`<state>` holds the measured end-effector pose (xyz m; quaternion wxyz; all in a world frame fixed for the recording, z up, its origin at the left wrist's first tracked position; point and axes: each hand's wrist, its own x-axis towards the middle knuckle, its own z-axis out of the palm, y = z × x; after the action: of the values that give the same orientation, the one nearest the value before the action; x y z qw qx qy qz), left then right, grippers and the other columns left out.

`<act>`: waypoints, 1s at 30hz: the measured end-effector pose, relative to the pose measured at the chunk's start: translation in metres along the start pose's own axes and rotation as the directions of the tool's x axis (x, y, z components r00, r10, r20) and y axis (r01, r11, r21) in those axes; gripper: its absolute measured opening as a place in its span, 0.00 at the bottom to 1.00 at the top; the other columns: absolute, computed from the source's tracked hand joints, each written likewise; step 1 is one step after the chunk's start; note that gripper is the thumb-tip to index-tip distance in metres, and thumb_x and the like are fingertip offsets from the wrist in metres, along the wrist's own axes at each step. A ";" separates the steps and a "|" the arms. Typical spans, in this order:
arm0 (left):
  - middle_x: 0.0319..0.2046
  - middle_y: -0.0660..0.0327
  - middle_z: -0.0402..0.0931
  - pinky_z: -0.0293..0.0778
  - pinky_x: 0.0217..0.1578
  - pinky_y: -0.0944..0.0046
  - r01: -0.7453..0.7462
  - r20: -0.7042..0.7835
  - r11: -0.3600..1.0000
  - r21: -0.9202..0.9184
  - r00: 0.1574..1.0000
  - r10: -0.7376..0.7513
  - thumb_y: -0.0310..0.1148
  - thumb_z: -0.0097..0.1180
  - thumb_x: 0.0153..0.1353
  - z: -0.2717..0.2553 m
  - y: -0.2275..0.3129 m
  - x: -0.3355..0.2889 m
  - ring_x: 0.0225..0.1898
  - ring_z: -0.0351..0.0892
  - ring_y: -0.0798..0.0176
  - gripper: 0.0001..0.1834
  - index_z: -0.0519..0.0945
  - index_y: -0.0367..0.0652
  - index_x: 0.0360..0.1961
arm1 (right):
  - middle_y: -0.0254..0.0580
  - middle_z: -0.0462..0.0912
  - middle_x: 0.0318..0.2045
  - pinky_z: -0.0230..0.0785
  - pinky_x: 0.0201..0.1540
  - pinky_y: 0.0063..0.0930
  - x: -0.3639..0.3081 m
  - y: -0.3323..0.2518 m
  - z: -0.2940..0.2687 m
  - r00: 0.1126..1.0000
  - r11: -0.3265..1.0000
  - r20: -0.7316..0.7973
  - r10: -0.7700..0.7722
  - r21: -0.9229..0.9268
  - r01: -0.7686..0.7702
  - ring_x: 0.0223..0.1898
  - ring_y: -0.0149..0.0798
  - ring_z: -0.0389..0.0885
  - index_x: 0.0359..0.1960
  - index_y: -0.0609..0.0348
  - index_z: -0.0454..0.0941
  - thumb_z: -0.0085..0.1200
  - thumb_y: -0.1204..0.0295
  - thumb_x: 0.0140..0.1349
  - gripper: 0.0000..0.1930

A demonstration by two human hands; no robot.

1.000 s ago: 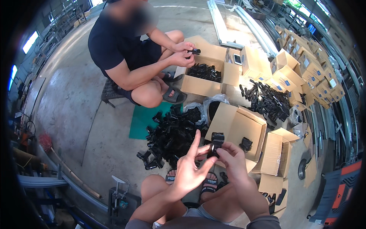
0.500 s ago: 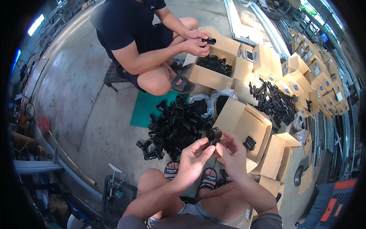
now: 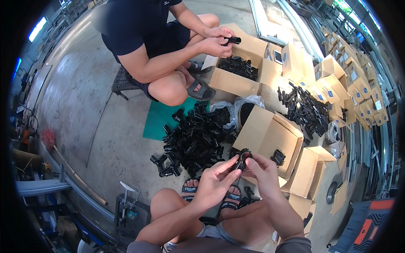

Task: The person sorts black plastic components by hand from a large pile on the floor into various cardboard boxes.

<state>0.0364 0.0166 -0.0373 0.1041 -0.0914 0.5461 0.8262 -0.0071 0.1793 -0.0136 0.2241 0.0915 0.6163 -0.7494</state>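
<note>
Your left hand (image 3: 214,182) and right hand (image 3: 265,172) pinch one black clamp part (image 3: 242,157); likely light, rigid (hold its rim).

Glossy black plastic part (image 3: 243,158) in the fingers, matt brown cardboard box (image 3: 270,135), rough grey concrete floor (image 3: 84,109)

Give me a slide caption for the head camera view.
Both hands, left hand and right hand, hold a small black part above a pile of black parts beside an open cardboard box.
</note>
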 end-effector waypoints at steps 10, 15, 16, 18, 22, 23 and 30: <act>0.50 0.57 0.80 0.78 0.48 0.70 0.159 -0.049 0.967 -0.197 0.984 -0.172 0.22 0.58 0.66 -0.007 0.014 -0.005 0.46 0.79 0.72 0.23 0.73 0.35 0.62 | 0.28 0.82 0.38 0.63 0.25 0.12 0.000 0.006 0.001 0.997 0.978 -0.021 0.075 -0.195 -0.078 0.36 0.20 0.77 0.54 0.55 0.80 0.60 0.59 0.65 0.20; 0.50 0.57 0.81 0.79 0.49 0.66 0.098 -0.153 0.971 -0.219 0.979 -0.133 0.23 0.58 0.66 -0.003 0.021 -0.002 0.47 0.80 0.67 0.21 0.76 0.36 0.60 | 0.36 0.84 0.43 0.73 0.47 0.23 0.002 -0.008 0.009 0.997 0.999 0.071 -0.011 -0.039 0.014 0.43 0.27 0.80 0.54 0.65 0.78 0.58 0.67 0.67 0.18; 0.49 0.55 0.81 0.79 0.50 0.66 0.120 -0.156 0.967 -0.223 0.975 -0.157 0.22 0.57 0.66 -0.001 0.026 0.001 0.47 0.81 0.66 0.21 0.75 0.36 0.60 | 0.37 0.85 0.42 0.73 0.49 0.22 0.006 -0.003 0.008 0.996 0.999 0.079 -0.044 -0.022 0.046 0.43 0.26 0.81 0.55 0.66 0.77 0.59 0.68 0.67 0.18; 0.50 0.53 0.81 0.79 0.50 0.66 0.109 -0.157 0.980 -0.167 0.978 -0.135 0.21 0.56 0.66 -0.001 0.029 0.001 0.48 0.81 0.65 0.21 0.75 0.34 0.60 | 0.38 0.85 0.43 0.73 0.49 0.23 0.010 -0.005 0.011 0.995 0.991 0.075 -0.062 -0.116 0.070 0.43 0.27 0.81 0.54 0.67 0.77 0.58 0.68 0.67 0.18; 0.51 0.51 0.80 0.79 0.51 0.65 -0.082 -0.169 0.995 -0.048 0.983 0.073 0.20 0.57 0.65 -0.007 0.011 0.004 0.48 0.81 0.64 0.21 0.74 0.31 0.60 | 0.37 0.84 0.41 0.73 0.47 0.23 0.021 -0.013 0.013 0.990 1.000 0.144 0.004 0.001 -0.005 0.43 0.27 0.81 0.53 0.68 0.77 0.57 0.67 0.68 0.18; 0.49 0.52 0.80 0.79 0.50 0.65 -0.081 -0.172 0.997 -0.010 0.982 0.078 0.24 0.56 0.67 -0.006 0.012 0.002 0.46 0.82 0.64 0.21 0.73 0.30 0.60 | 0.37 0.84 0.40 0.73 0.46 0.23 0.023 -0.013 0.013 0.987 1.000 0.163 0.001 0.005 -0.002 0.43 0.27 0.81 0.53 0.68 0.77 0.57 0.66 0.68 0.18; 0.33 0.69 0.82 0.66 0.24 0.79 -0.113 -0.310 0.981 0.158 0.937 0.158 0.25 0.63 0.63 -0.003 0.024 -0.001 0.25 0.70 0.80 0.20 0.79 0.35 0.56 | 0.30 0.81 0.32 0.68 0.33 0.19 0.045 -0.001 0.007 0.963 0.986 0.268 0.042 -0.164 0.003 0.34 0.23 0.77 0.53 0.61 0.79 0.56 0.57 0.68 0.21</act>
<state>0.0307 0.0050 -0.0172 -0.0373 -0.1796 0.6164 0.7658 -0.0465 0.1624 -0.0296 0.3202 -0.0240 0.6381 -0.6998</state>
